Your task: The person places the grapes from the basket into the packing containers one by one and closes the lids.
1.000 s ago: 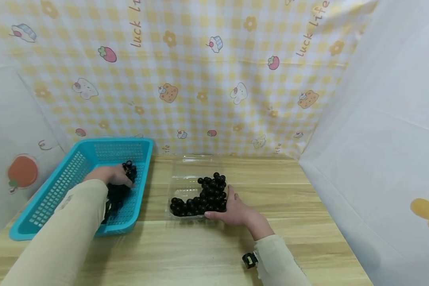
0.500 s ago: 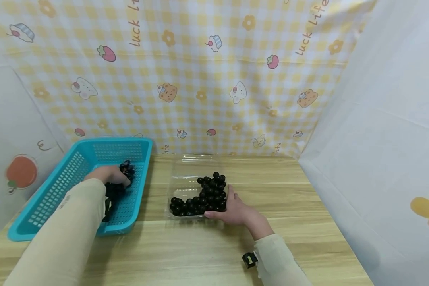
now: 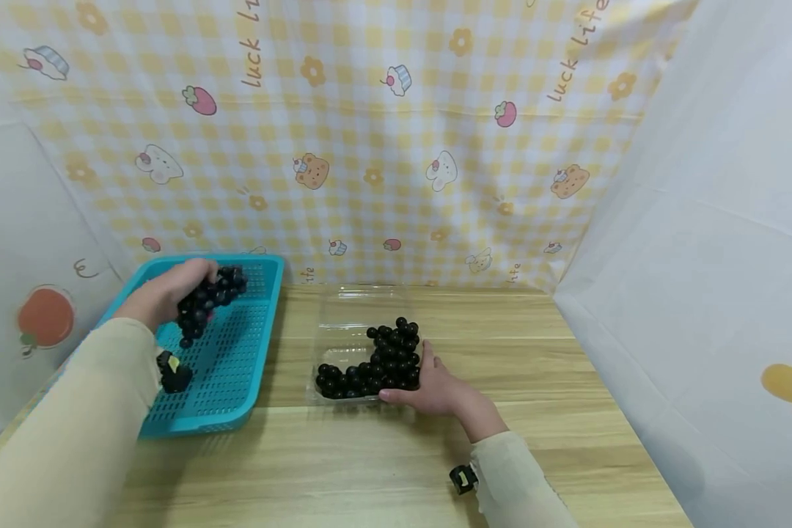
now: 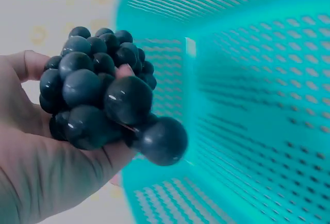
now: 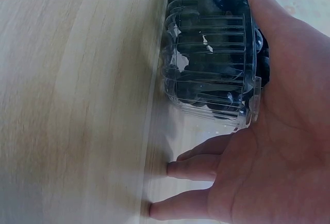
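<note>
My left hand (image 3: 171, 290) holds a bunch of dark grapes (image 3: 206, 302) above the floor of a blue plastic basket (image 3: 262, 359). In the left wrist view, the thumb and fingers go round the grapes (image 4: 85, 87), and a few berries hang out past the thumb. My right hand (image 3: 435, 389) rests against the near right corner of an open clear plastic box (image 3: 343, 358). More dark grapes (image 3: 386, 363) lie in the box along its near and right sides. From the right wrist view, the thumb lies along the rim while other straight fingers (image 5: 180, 203) reach down to the table.
The box's clear lid (image 3: 363, 304) lies folded back towards the patterned cloth (image 3: 369, 147). A light wooden table (image 3: 343, 469) carries both containers, the basket left of the box. White sheeting (image 3: 699, 257) hangs at the sides. A black wrist camera (image 3: 463, 479) sits by the right sleeve.
My left hand has lifted the bunch of grapes off the basket floor, moving up and to the left. The right hand and the box have stayed in place.
</note>
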{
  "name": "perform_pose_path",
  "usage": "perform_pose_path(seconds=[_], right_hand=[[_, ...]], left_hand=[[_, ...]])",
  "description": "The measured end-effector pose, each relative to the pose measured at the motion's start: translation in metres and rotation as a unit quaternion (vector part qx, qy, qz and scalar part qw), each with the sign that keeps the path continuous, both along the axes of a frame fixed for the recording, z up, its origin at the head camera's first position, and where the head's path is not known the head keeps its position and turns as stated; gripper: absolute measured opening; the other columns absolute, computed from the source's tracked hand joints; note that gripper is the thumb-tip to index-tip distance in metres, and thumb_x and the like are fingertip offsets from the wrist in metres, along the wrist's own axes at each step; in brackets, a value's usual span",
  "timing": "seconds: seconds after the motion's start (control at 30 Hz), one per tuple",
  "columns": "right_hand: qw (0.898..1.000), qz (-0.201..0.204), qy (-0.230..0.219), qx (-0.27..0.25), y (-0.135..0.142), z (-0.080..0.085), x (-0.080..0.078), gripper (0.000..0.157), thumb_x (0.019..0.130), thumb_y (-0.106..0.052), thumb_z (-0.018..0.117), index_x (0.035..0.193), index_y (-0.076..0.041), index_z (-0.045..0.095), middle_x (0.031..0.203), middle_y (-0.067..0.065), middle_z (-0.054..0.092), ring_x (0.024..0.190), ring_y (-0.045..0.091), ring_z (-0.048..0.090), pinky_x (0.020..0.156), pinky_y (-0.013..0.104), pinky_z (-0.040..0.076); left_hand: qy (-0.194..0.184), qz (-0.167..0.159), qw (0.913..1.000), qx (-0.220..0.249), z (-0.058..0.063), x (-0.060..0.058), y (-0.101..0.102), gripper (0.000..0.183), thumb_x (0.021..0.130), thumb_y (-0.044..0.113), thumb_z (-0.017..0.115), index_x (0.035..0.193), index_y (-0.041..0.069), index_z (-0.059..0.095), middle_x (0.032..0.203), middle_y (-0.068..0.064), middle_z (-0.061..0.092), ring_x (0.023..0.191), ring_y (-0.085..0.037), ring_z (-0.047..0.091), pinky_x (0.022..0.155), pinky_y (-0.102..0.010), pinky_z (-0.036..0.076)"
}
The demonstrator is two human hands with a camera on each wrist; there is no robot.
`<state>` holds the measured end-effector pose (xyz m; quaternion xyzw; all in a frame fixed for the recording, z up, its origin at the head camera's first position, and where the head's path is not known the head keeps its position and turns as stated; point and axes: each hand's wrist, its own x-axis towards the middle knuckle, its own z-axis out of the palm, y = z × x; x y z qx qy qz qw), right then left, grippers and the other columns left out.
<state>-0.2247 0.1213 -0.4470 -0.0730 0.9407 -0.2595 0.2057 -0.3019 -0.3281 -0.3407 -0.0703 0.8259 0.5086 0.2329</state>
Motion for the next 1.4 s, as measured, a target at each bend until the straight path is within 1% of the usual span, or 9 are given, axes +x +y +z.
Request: perform_pose_path(seconds=[0.1,0.23,0.37,0.47,0.63,0.8,1.03,1.2,1.4], right_hand=[[1.000,-0.001,0.000,-0.002,0.001,0.000,-0.001,0.144,0.081,-0.085,0.070,0.170,-0.006,-0.012,0.173,0.034,0.014,0.158,0.052,0.031,0.125,0.065,0.036],[1.000,-0.003,-0.001,-0.008,0.001,0.000,-0.001,0.144,0.082,-0.083,0.071,0.170,-0.006,-0.012,0.174,0.034,0.014,0.159,0.051,0.029,0.126,0.065,0.035],[1.000,0.000,0.000,-0.007,0.000,0.001,0.000,0.144,0.081,-0.083,0.071,0.170,-0.006,-0.012,0.173,0.035,0.014,0.159,0.051,0.030,0.125,0.065,0.036],[1.000,0.003,0.000,-0.007,0.000,0.002,0.001,0.144,0.081,-0.083,0.071,0.170,-0.005,-0.012,0.173,0.035,0.015,0.158,0.051,0.032,0.125,0.065,0.037],[1.000,-0.003,-0.003,-0.012,0.000,0.004,0.002,0.143,0.083,-0.080,0.073,0.170,-0.005,-0.012,0.173,0.036,0.015,0.158,0.052,0.030,0.125,0.065,0.036],[1.000,0.000,-0.002,-0.010,0.000,0.004,0.002,0.142,0.084,-0.079,0.072,0.170,-0.005,-0.012,0.173,0.036,0.016,0.158,0.052,0.030,0.125,0.065,0.036],[1.000,-0.002,-0.003,-0.013,-0.001,0.003,0.001,0.144,0.082,-0.081,0.072,0.170,-0.004,-0.012,0.173,0.035,0.015,0.159,0.051,0.029,0.126,0.064,0.035],[1.000,-0.006,-0.002,-0.016,0.000,0.002,0.001,0.143,0.083,-0.080,0.073,0.170,-0.005,-0.011,0.173,0.035,0.014,0.159,0.052,0.029,0.126,0.065,0.035],[1.000,-0.005,-0.004,-0.012,0.000,0.002,0.000,0.143,0.082,-0.082,0.072,0.170,-0.005,-0.012,0.173,0.035,0.015,0.158,0.052,0.030,0.125,0.065,0.036]], left_hand=[[0.015,-0.001,0.9990,0.042,0.020,0.003,0.012,0.008,0.098,0.021,0.025,0.099,0.013,0.025,0.093,-0.002,0.051,0.076,-0.022,0.060,0.075,-0.039,0.055],[0.037,-0.003,0.9970,0.068,0.040,0.009,0.038,0.028,0.099,0.025,0.029,0.122,0.009,0.035,0.098,-0.004,0.057,0.075,-0.018,0.062,0.072,-0.034,0.059],[0.037,0.002,0.9941,0.102,0.049,0.018,0.066,0.055,0.099,0.025,0.030,0.150,0.004,0.026,0.099,-0.007,0.062,0.068,-0.012,0.061,0.063,-0.027,0.057],[0.019,0.007,0.9904,0.137,0.047,0.025,0.086,0.063,0.102,0.030,0.031,0.157,0.002,0.023,0.099,-0.007,0.066,0.065,-0.009,0.062,0.058,-0.020,0.055],[-0.020,-0.007,0.9834,0.180,0.032,0.033,0.120,0.059,0.109,0.049,0.044,0.151,0.007,0.041,0.091,-0.004,0.069,0.059,-0.005,0.060,0.050,-0.015,0.050],[-0.048,-0.014,0.9799,0.193,0.008,0.038,0.146,0.058,0.107,0.041,0.058,0.151,0.005,0.044,0.090,-0.007,0.069,0.057,-0.005,0.060,0.051,-0.015,0.050],[-0.068,0.015,0.9714,0.227,-0.025,0.041,0.164,0.054,0.109,0.035,0.050,0.151,0.004,0.041,0.092,-0.008,0.068,0.058,-0.004,0.061,0.053,-0.016,0.053],[-0.094,0.038,0.9568,0.273,-0.046,0.042,0.168,0.050,0.110,0.034,0.045,0.150,0.004,0.038,0.089,-0.007,0.070,0.057,-0.003,0.062,0.052,-0.012,0.052],[-0.126,0.085,0.9318,0.330,-0.068,0.044,0.176,0.052,0.110,0.032,0.046,0.152,0.003,0.033,0.094,-0.010,0.069,0.058,-0.004,0.062,0.056,-0.012,0.055]])
